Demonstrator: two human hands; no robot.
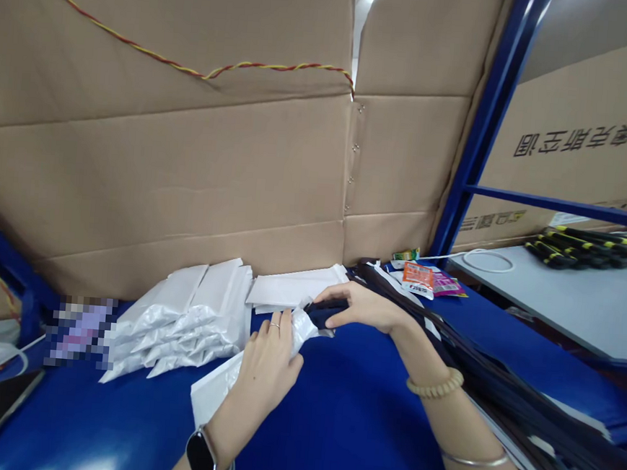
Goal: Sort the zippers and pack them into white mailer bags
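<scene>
A white plastic bag (214,390) lies slanted on the blue table, partly under my left hand (268,358), which grips it near its upper end. My right hand (359,307) is closed on a dark folded cloth item (325,313) at the bag's mouth. The cloth's far end is hidden by the bag. Left of my hands, filled white packages (192,320) are stacked in two columns. Flat white bags (293,288) lie behind my hands. A long pile of dark strips (492,379) runs along the right, beside and under my right forearm.
A cardboard wall (188,167) stands behind the blue table (354,412). Small orange and purple packets (419,278) lie at the back right. Black-and-yellow items (589,248) rest on a grey shelf (569,298) beyond a blue post (476,132). White cables lie at the left edge.
</scene>
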